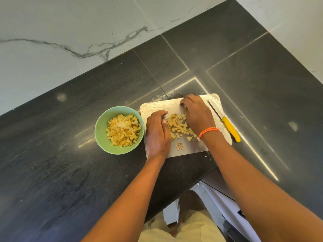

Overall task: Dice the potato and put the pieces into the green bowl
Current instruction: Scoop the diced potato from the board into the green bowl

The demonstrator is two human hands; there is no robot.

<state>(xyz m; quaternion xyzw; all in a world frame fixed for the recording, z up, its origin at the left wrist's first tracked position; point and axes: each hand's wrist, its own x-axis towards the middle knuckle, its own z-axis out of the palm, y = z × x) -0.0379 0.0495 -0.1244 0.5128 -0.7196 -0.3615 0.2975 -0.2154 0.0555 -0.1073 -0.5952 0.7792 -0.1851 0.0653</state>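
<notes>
Nearest the person, two bare forearms reach out over the dark stone worktop point(52, 137) to a pale cutting board point(190, 147). A few stray potato bits point(179, 146) lie on the board's near part, apart from the main heap. Further in, the left hand point(157, 131) and the right hand point(197, 114), the latter with an orange bracelet point(208, 131) at its wrist, stand on either side of the pile of diced potato point(178, 125), fingers curved inward and cupped against it as if to gather it; whether any pieces are truly held under the palms cannot be told. To the left of the board, just beside it, sits the green bowl point(102, 135), already well filled with potato dice point(123, 131). Along the board's right edge lies a yellow-handled knife point(225, 122), touched by neither hand. No whole potato shows, so the cutting seems finished. What is left, by the look of it, is to carry this last heap and the scattered bits over into the bowl.
</notes>
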